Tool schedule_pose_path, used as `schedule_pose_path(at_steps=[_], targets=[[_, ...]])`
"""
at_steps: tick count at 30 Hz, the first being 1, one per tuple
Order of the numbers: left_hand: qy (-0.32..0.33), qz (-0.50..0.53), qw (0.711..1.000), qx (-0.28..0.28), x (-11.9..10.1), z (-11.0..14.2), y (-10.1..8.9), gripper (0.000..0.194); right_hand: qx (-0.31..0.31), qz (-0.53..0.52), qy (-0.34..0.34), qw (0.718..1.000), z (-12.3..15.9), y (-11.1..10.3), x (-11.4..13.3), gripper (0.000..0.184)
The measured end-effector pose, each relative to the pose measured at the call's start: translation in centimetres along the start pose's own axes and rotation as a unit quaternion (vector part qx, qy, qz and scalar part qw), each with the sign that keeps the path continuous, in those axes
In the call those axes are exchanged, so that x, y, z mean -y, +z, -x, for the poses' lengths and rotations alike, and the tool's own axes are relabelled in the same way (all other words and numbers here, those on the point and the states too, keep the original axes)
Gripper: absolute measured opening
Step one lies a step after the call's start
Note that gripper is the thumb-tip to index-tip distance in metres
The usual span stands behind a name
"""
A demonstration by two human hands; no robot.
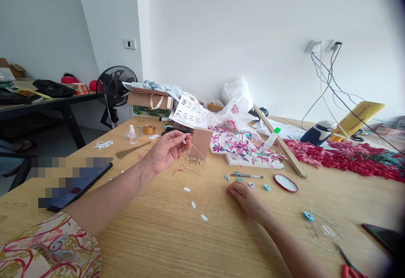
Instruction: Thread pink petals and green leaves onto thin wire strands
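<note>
My left hand (169, 149) is raised over the table, thumb and forefinger pinched on a small white leaf-shaped piece (184, 141). A thin pale strand (198, 151) slants down from near these fingertips. Behind it stands a small wooden block (201, 143), with tiny white beads (193, 160) and fine wires at its foot. My right hand (245, 198) rests low on the table, its fingers curled together; whether anything is in them is hidden. Close to it lie tweezers (248, 175) and small thread spools (267, 187). Several loose white leaf-shaped pieces (193, 205) lie between my hands.
White foam blocks (255, 160) carry purple and teal flower sprigs. A wooden bar (281, 143) leans beside them. Red-handled scissors (348, 265) lie at the right front, a phone (82, 187) at the left. Red and pink bundles (341, 157) and a blue flask (318, 133) are farther right.
</note>
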State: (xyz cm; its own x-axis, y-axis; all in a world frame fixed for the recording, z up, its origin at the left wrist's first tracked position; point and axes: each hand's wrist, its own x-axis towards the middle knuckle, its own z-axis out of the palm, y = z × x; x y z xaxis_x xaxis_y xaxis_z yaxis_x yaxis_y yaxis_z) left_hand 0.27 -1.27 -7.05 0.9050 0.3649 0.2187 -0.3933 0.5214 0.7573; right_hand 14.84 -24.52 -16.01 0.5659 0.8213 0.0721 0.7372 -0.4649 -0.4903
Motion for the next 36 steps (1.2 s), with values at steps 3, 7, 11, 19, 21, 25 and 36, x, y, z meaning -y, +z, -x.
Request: schedule_pose_path(at_steps=[3,7,11,19,21,25,36], targets=[[0.009,0.006,1.000,-0.018,-0.1,-0.4,-0.4,0.006,-0.004,0.019,0.012,1.000,0.1,-0.2,0.3,0.024],[0.008,0.005,1.000,-0.025,-0.1,-0.4,-0.6,0.008,-0.004,0.040,0.041,0.998,0.1,-0.3,0.5,0.023],[0.005,0.000,1.000,-0.025,-0.1,-0.4,-0.6,0.007,-0.005,0.052,0.074,0.996,0.1,-0.5,0.2,0.023],[0.004,-0.004,1.000,-0.029,0.0,-0.4,-0.6,0.005,-0.004,0.053,0.097,0.994,0.2,-0.7,-0.5,0.023],[0.009,-0.004,1.000,-0.030,-0.2,-0.4,-0.7,0.005,-0.006,0.056,0.100,0.993,0.3,-0.8,-0.7,0.023],[0.028,-0.001,0.999,-0.043,-0.9,-0.4,-0.9,0.007,-0.008,0.062,0.107,0.992,0.6,-1.0,-1.2,0.020],[0.130,-0.001,0.989,-0.074,-4.9,-0.9,-1.8,0.017,-0.013,0.110,0.117,0.987,1.6,-1.6,-1.5,0.023]])
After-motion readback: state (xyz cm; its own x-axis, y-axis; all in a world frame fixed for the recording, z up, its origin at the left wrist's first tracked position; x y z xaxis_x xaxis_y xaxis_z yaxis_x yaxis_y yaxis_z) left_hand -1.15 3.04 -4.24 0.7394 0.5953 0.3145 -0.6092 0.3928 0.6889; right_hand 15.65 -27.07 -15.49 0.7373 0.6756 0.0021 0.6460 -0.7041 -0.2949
